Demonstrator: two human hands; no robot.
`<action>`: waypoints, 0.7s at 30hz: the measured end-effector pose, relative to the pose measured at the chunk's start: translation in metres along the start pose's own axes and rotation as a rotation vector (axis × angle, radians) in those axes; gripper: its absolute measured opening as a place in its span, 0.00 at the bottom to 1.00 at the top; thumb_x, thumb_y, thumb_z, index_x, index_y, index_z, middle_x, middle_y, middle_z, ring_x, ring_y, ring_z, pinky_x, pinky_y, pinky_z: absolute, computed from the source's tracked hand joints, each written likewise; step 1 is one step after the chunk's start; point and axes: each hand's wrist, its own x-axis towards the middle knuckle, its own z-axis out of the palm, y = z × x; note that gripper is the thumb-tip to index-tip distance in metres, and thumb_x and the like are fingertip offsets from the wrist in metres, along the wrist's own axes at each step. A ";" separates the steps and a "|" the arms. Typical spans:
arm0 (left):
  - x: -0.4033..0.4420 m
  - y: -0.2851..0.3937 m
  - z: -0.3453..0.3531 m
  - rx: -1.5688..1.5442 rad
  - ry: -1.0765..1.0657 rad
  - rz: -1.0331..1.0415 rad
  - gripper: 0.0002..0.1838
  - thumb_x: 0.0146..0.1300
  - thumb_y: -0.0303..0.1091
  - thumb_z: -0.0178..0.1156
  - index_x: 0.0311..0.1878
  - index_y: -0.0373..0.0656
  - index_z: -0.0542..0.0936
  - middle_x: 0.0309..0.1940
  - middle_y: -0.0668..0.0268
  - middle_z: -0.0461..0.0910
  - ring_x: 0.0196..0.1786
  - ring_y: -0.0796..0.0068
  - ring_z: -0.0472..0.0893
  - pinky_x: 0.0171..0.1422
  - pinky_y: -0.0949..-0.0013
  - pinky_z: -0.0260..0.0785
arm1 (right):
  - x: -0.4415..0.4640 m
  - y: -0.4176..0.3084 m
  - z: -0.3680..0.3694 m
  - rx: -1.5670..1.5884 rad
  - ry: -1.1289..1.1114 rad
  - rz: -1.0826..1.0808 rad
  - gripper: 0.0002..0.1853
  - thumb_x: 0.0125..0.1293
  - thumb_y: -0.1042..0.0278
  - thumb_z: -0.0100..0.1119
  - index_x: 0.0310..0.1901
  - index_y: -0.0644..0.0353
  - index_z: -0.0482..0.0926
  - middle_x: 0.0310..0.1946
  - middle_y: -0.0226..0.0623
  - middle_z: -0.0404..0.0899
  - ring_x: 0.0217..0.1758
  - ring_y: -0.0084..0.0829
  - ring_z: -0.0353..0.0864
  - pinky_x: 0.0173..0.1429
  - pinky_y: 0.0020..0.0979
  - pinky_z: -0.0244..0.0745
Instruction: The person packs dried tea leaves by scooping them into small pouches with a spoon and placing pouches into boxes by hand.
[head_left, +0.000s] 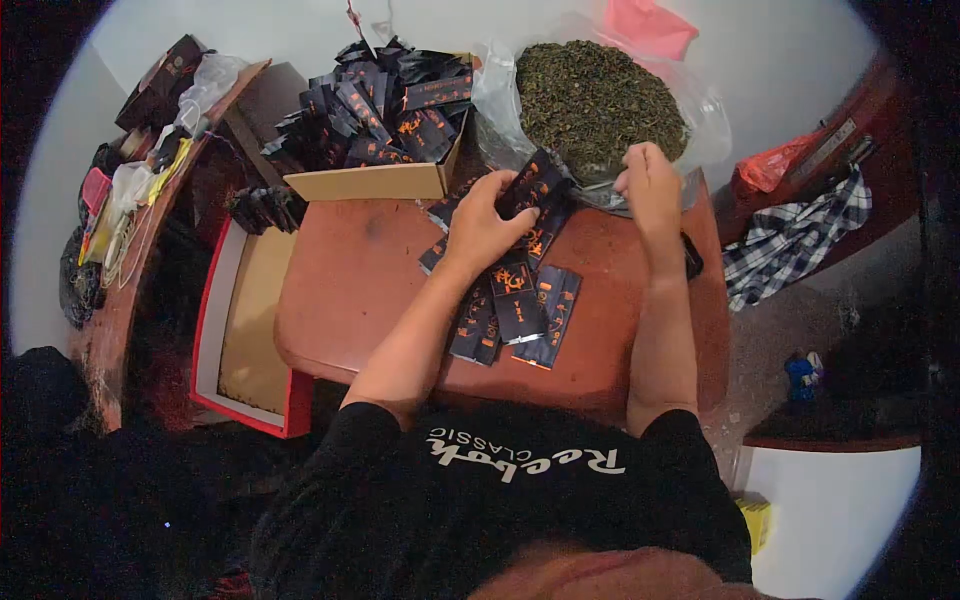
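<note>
My left hand (488, 222) is closed round a black tea packet (540, 183) with orange print, its upper end tilted toward the bag of leaves. My right hand (652, 190) is raised with curled fingers at the near edge of a heap of dried tea leaves (600, 105); whatever those fingers may hold is hidden. The leaves sit in a clear plastic bag (497, 92). Below my left hand several more black packets (517, 300) lie overlapping on the reddish-brown table (360, 290), some of them partly covered by the hand.
A cardboard box (372, 183) at the back left is piled with black packets. A red-rimmed tray (258, 320) stands left of the table. Further left, a wooden shelf (165, 220) carries bags and cords. A checked cloth (805, 235) and a red bag (770, 165) lie to the right.
</note>
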 end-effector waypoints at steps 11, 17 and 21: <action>-0.001 0.007 -0.001 -0.047 0.005 0.003 0.28 0.51 0.39 0.72 0.55 0.38 0.78 0.49 0.53 0.82 0.53 0.58 0.81 0.61 0.60 0.71 | 0.002 0.010 0.012 0.309 0.149 0.041 0.13 0.73 0.64 0.48 0.39 0.64 0.78 0.22 0.35 0.82 0.24 0.21 0.79 0.31 0.26 0.74; 0.000 0.000 0.003 -0.021 0.030 0.038 0.28 0.51 0.39 0.72 0.55 0.38 0.78 0.49 0.53 0.82 0.54 0.57 0.81 0.60 0.60 0.71 | 0.001 -0.008 -0.005 0.446 0.090 0.058 0.13 0.75 0.63 0.48 0.38 0.64 0.77 0.22 0.33 0.80 0.25 0.20 0.78 0.32 0.23 0.74; 0.001 -0.006 0.004 0.004 0.044 0.065 0.28 0.52 0.36 0.72 0.56 0.39 0.78 0.48 0.59 0.82 0.51 0.66 0.82 0.58 0.64 0.72 | -0.005 -0.029 -0.011 0.412 0.014 0.008 0.14 0.76 0.62 0.48 0.38 0.63 0.77 0.21 0.31 0.78 0.26 0.19 0.78 0.33 0.25 0.73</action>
